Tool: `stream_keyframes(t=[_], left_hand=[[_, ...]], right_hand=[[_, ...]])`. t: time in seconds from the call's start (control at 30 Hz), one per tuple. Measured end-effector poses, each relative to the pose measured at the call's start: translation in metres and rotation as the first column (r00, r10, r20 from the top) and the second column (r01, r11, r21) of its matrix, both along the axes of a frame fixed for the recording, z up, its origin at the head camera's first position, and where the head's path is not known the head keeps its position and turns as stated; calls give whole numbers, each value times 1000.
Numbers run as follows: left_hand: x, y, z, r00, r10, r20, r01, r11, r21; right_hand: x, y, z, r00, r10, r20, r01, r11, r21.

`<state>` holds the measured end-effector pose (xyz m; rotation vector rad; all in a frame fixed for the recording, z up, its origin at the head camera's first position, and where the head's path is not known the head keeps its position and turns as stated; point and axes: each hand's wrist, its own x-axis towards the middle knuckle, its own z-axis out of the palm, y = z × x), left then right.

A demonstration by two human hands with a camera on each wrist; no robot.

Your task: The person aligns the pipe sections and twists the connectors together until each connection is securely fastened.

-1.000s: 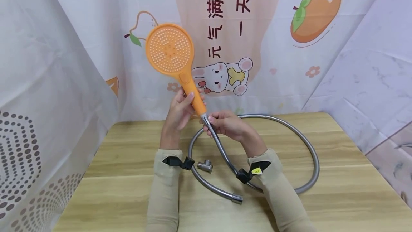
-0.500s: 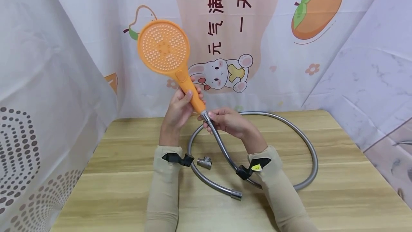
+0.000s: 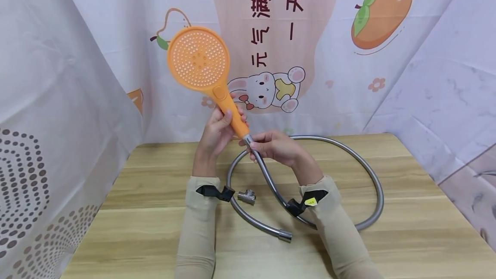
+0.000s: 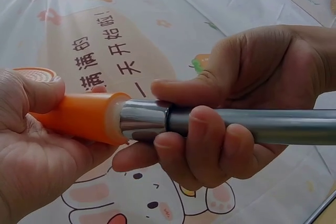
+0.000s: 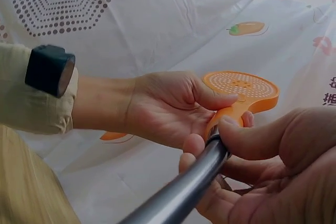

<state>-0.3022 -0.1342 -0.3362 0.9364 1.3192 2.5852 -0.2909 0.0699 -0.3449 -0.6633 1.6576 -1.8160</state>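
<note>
An orange shower head (image 3: 199,58) is held up at a tilt above the back of the table, spray face toward me. My left hand (image 3: 217,134) grips its handle, thumb along the front. At the handle's lower end, my right hand (image 3: 277,147) pinches the chrome connector (image 4: 144,119) of a grey metal shower hose (image 3: 267,175), fingers wrapped under it. In the left wrist view the connector sits at the handle's end, a pale ring showing between them. The hose loops over the table, and its free end (image 3: 284,236) lies near the front.
A small chrome tee fitting (image 3: 246,197) lies on the wooden table (image 3: 147,210) inside the hose loop. Behind the table hangs a printed cloth (image 3: 325,55), with more cloth along both sides.
The shower head has shifted slightly left with my left hand. My right hand's fingers have changed position a little around the connector, staying on it.
</note>
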Motion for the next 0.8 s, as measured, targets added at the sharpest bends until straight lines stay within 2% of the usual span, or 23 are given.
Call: stream_keyframes(t=[0.13, 0.23, 0.57, 0.8], left_hand=[[-1, -1, 0, 1000, 22, 15, -23, 1000, 4], [-1, -2, -1, 999, 32, 25, -32, 999, 14], [-2, -5, -5, 1000, 22, -8, -22, 1000, 5], [-4, -4, 0, 1000, 0, -16, 0, 1000, 18]], right_hand=[[1, -2, 0, 996, -47, 78, 51, 997, -60], [2, -3, -1, 993, -57, 100, 66, 994, -91], [7, -6, -1, 998, 10, 54, -6, 996, -87], [7, -8, 3, 999, -22, 36, 24, 998, -51]])
